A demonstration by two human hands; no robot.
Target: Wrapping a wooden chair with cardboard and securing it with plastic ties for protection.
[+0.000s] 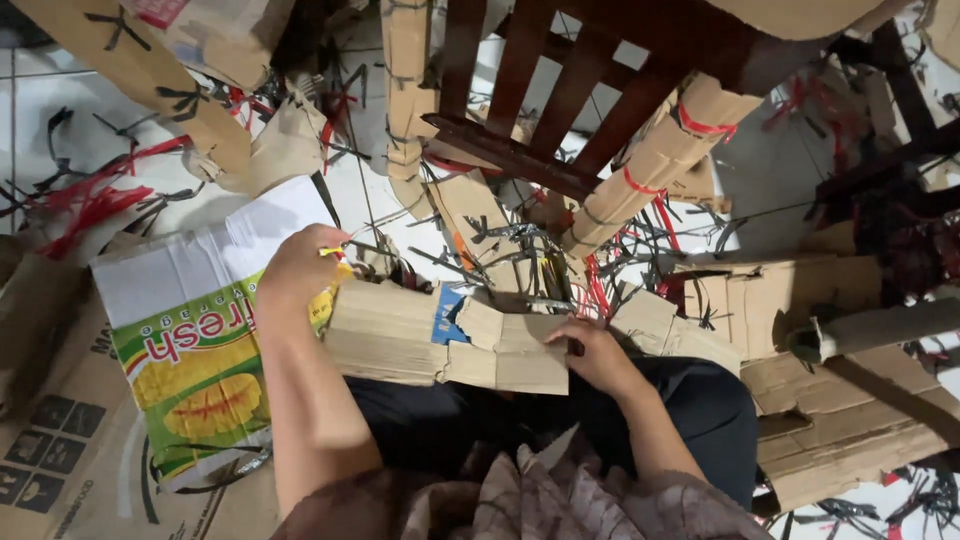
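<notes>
- Cardboard, a flat brown torn sheet (440, 340) with a small blue patch on it, lies across the person's lap, over dark trousers (700, 400).
- Left hand (300, 265) is curled shut at the sheet's far left corner. It pinches a thin yellow strip (335, 252) there and rests on the sheet's edge.
- Right hand (595, 352) lies on the right end of the sheet. Its fingers are bent and press down on the edge, closed on the sheet.
- Just left of the sheet lies a white box flap with a green and yellow fruit picture (190, 370). It touches the left arm.
- Under that flap sits a plain brown box with black square marks (50, 460).
- Beyond the sheet stands a dark red wooden chair (540, 90). One leg is wrapped in brown cardboard tied with red string (650, 165).
- More brown cardboard pieces (840, 400) are piled on the right, with a grey rolled tube (880, 325) on top.
- White tile floor (40, 110) shows between the heaps, and black and red plastic straps (90, 200) are scattered all over it.
</notes>
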